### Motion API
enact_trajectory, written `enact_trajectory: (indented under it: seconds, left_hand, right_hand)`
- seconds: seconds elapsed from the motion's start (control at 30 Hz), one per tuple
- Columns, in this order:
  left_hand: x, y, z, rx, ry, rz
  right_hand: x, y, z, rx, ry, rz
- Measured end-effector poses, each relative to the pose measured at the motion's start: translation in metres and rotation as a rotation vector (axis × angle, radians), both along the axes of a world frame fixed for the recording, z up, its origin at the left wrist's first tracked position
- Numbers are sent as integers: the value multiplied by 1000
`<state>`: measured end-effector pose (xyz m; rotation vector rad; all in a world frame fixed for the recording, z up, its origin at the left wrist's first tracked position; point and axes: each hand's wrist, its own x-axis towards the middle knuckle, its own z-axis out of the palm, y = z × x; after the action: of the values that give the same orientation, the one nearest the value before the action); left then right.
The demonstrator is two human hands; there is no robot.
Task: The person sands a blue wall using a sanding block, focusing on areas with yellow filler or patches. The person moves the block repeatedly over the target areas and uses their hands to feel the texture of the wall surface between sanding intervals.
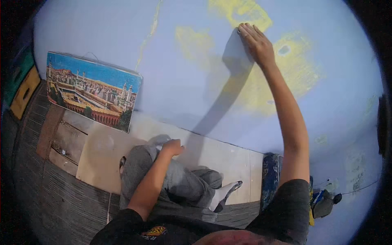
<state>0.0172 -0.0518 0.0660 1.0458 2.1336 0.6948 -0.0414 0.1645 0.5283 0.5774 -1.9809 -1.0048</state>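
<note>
High on the pale blue wall [179, 90], my right hand [258, 45] presses its fingers, held close together, against the surface. A small dark edge shows by the fingertips; whatever lies under them is hidden. Around that hand spread rough yellow patches [296, 67], with small pale spots inside them. My left hand [173, 147] is curled into a loose fist at my bent knee, with nothing visible in it. Grey trousers [179, 183] cover my folded legs, and one foot in a white and dark sock [224, 197] points right.
A framed city picture [92, 92] with a hanging wire leans against the wall at left. Light boards [102, 157] and a dark ribbed mat [77, 196] cover the floor. A yellow crack line [154, 26] runs down the wall. Dark blue patterned fabric [271, 173] lies at right.
</note>
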Motion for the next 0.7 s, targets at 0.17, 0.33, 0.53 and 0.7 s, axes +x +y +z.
enact_trajectory:
  seconds: [0.17, 0.33, 0.53, 0.7]
  left_hand:
    - [4, -11, 3, -20, 35, 16]
    - [-1, -2, -12, -9, 6, -22]
    - [4, -5, -13, -38, 25, -6]
    - [3, 1, -6, -37, -6, -16]
  right_hand:
    - [14, -10, 51, 42, 48, 59]
    - [-3, -6, 8, -177, 95, 105]
    - [8, -8, -3, -66, -85, 100]
    - [6, -7, 32, -130, 115, 132]
